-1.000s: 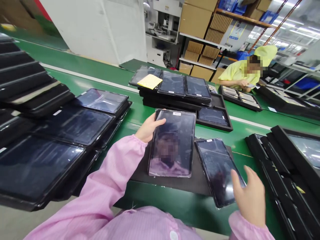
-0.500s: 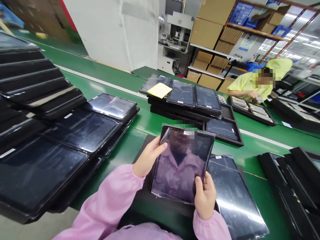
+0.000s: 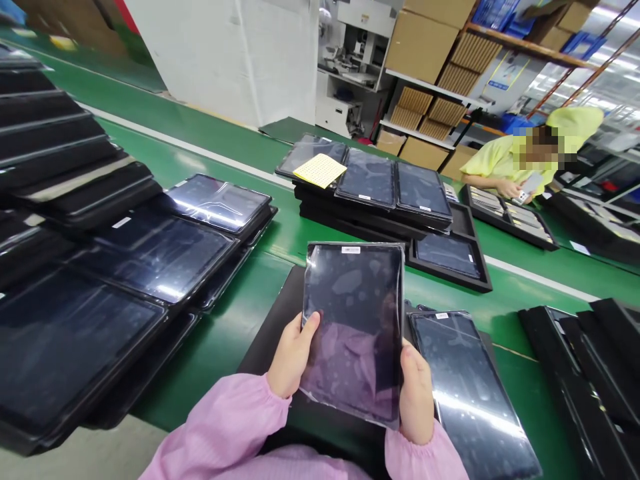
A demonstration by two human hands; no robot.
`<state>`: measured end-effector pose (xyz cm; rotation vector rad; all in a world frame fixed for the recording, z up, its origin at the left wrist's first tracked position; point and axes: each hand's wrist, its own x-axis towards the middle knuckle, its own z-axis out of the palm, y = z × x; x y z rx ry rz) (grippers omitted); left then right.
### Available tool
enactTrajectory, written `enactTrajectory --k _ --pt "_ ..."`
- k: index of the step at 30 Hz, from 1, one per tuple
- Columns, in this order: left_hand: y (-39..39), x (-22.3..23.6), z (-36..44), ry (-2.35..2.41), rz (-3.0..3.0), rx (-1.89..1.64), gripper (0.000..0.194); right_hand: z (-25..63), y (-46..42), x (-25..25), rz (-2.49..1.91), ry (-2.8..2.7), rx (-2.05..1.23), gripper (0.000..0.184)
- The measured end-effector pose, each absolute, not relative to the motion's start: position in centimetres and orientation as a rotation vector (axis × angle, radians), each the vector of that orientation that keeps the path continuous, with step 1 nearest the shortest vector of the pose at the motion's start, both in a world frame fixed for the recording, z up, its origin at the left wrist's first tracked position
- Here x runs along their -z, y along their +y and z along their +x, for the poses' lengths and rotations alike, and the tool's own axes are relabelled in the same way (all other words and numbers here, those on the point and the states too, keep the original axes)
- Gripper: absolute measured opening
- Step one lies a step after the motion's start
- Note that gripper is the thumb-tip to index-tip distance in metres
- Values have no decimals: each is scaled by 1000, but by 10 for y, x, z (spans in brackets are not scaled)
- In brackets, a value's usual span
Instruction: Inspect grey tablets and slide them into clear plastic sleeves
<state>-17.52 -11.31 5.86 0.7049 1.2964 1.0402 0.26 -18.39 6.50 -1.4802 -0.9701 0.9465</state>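
Note:
A dark tablet [image 3: 357, 287] in clear film, with a small white label at its top edge, is held up in front of me, screen facing me. My left hand [image 3: 293, 353] grips its left side, thumb over the screen's edge. On the opposite side my right hand [image 3: 416, 393] is closed round the right edge, its fingers mostly hidden behind. Beneath lies a black mat [image 3: 270, 327]. Just right of my right hand rests another film-wrapped tablet [image 3: 475, 393], also with a white label.
Stacked trays of tablets [image 3: 165, 253] fill the left side. Ahead are more trays with tablets [image 3: 370, 177] and a yellow paper [image 3: 320, 171] on top. Black trays [image 3: 575, 380] stand at right. A co-worker in yellow [image 3: 530, 160] handles a pale object at the far bench.
The tablet has turned more upright and shifted slightly left, and its reflection has changed. My left hand has moved lower along its edge. The co-worker now holds a pale object higher.

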Motion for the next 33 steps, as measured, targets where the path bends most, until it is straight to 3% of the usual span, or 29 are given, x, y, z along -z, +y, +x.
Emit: enactTrajectory --k 8,17,22,24,29,31,33 --pt "-116 -55 -175 1292 716 -1019 77 -2 -188 -63 -1627 -925 -862 66" --pt "-117 -53 -164 1276 407 -1139 71 -2 -191 -67 -1248 -1021 -1123 60" --pt "-136 -51 -142 1025 301 -1262 72 -30 -183 -72 -1322 -909 -1065 48" --pt "-144 -50 -146 961 453 -1143 68 -29 -178 -83 -1423 -905 -930 41" --pt "-148 -68 -200 637 1139 -275 36 19 -180 -130 -1572 -910 -610 27" --pt "-137 -85 -219 842 1433 -586 31 37 -184 -150 -1630 -974 -397 24" --pt "-118 -104 -224 1125 1664 -1157 32 47 -182 -169 -1621 -1046 -200 22"
